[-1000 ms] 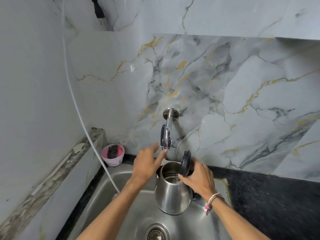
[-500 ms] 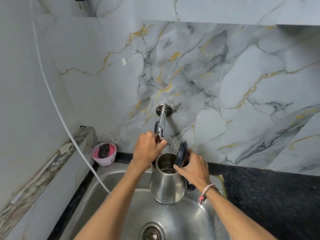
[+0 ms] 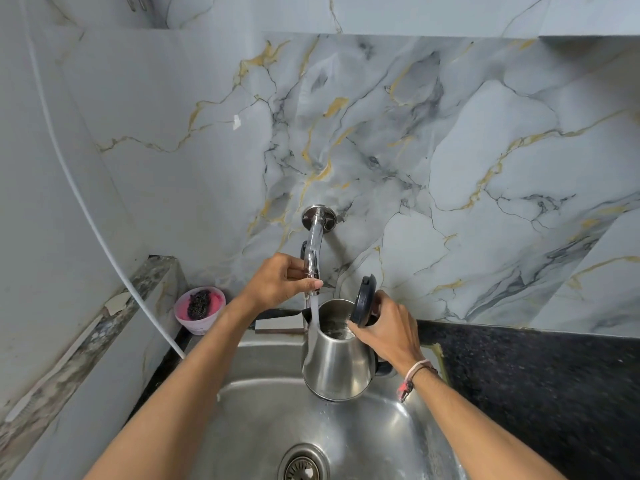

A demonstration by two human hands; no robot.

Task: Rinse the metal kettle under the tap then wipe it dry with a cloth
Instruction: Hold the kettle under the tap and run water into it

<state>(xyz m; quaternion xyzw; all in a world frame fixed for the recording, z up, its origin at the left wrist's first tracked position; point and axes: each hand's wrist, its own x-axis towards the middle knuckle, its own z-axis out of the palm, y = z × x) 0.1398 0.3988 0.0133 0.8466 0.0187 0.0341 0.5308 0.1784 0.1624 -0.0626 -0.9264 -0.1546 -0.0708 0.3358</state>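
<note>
Head view: our right hand grips the shiny steel kettle, lid up; left hand pinches the tap at 12 o'clock above the sink.

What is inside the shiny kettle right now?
Water. A stream from the tap pours into the open kettle, and water glints near its rim. The lid is flipped up. The kettle's walls hide its bottom, so how full it is cannot be seen.
</note>
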